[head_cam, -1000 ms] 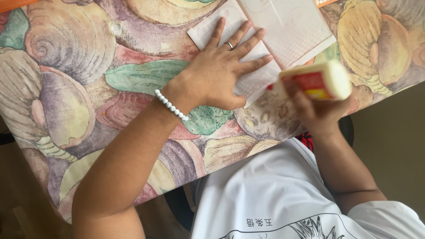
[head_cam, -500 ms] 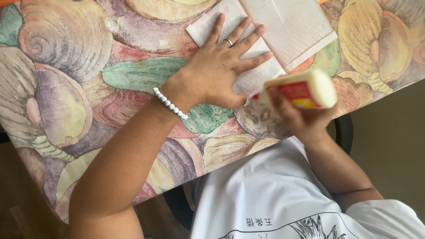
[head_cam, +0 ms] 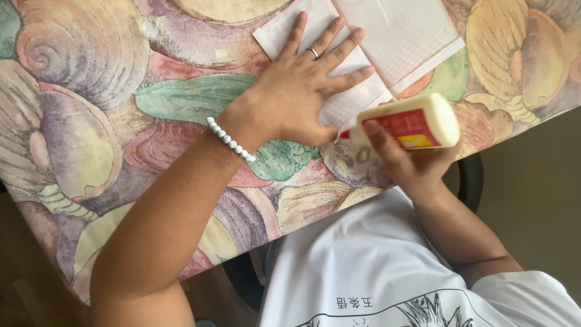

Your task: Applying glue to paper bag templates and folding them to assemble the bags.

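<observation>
My left hand (head_cam: 305,91) lies flat, fingers spread, on a white sheet of paper (head_cam: 284,30) on the table. It wears a ring and a white bead bracelet at the wrist. My right hand (head_cam: 405,163) grips a cream glue bottle (head_cam: 408,121) with a red label, tipped sideways so its red nozzle points left at the paper's near edge beside my left thumb. A second white sheet (head_cam: 402,36) lies just right of the first, partly overlapping it.
The table carries a cloth (head_cam: 109,103) printed with large shells in purple, green and yellow. Its edge runs diagonally along the lower right. My white shirt (head_cam: 375,272) and a dark chair (head_cam: 475,181) sit below it.
My right hand has carried the glue bottle down and to the left, bringing its nozzle close to the paper's edge by my left thumb. The left hand stays pressed on the paper.
</observation>
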